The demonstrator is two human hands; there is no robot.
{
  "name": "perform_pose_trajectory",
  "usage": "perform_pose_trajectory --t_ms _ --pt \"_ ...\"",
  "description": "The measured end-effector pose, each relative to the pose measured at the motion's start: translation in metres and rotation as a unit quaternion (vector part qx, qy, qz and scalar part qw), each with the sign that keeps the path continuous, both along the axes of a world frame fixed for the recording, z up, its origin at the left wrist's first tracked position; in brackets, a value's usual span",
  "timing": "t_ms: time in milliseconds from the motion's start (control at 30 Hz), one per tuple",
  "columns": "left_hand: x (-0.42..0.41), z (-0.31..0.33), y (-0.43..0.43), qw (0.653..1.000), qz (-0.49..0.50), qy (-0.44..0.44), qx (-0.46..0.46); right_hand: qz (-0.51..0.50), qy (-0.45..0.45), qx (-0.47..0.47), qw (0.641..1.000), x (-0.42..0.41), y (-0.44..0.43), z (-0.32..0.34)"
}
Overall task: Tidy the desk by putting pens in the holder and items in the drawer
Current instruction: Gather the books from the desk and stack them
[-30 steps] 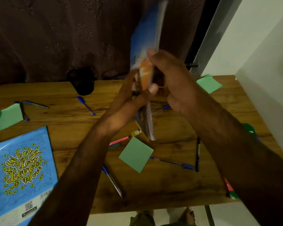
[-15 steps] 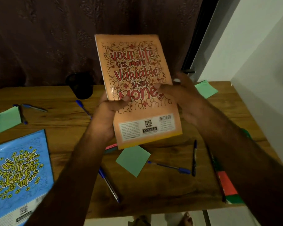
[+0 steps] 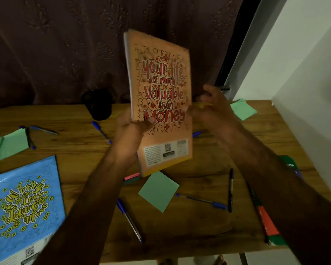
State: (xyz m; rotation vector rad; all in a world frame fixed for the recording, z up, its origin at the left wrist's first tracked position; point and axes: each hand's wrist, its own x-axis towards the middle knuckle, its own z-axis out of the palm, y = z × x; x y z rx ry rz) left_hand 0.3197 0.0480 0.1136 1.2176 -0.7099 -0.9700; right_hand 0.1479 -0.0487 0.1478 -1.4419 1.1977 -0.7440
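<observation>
**Item:** orange notebook (image 3: 161, 96).

**Location:** raised off the desk (image 3: 199, 236), roughly upright with its printed cover facing you. It is in the middle of the scene, above a green paper square (image 3: 158, 190).

**Grip:** your left hand (image 3: 131, 131) pinches the lower left edge, thumb across the cover and fingers behind. Your right hand (image 3: 212, 108) is at the right edge with curled fingers. It is blurred, so you cannot tell whether it clamps the notebook or only touches it.

**Handling (judged):**
- Thin, light and soft-covered.
- It will likely flop if you carry it by one corner.
- The cover looks glossy and may slide under a loose pinch.
- It is not fragile, though the corners and pages could crease.

**Where to hold:** midway along a long edge, best at the bound side, with your thumb on the front and fingers flat behind. Put your second hand on the opposite edge when you lay it flat.

**Destination:** the drawer, which is not in view.

**Also listed:**
- A blue notebook (image 3: 23, 213) lies flat at the near left and probably handles the same way.
- A black pen holder (image 3: 98, 104) stands at the far side, left of the raised notebook.
- Loose pens lie on the desk, among them a blue pen (image 3: 130, 220) near you and a black pen (image 3: 230, 190) to the right. They are slim and liable to roll, so pinch each at mid-barrel.
</observation>
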Motion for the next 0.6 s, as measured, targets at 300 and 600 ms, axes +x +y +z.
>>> perform_pose_trajectory --t_ms 300,600 --pt "-0.046 0.026 -0.004 0.954 -0.087 -0.283 -0.051 0.114 -0.148 0.067 0.98 0.033 0.018 0.01" --pt "0.001 0.017 -0.023 0.988 0.017 -0.151 0.028 0.034 -0.202 0.09 0.975 -0.01 0.001 -0.003"
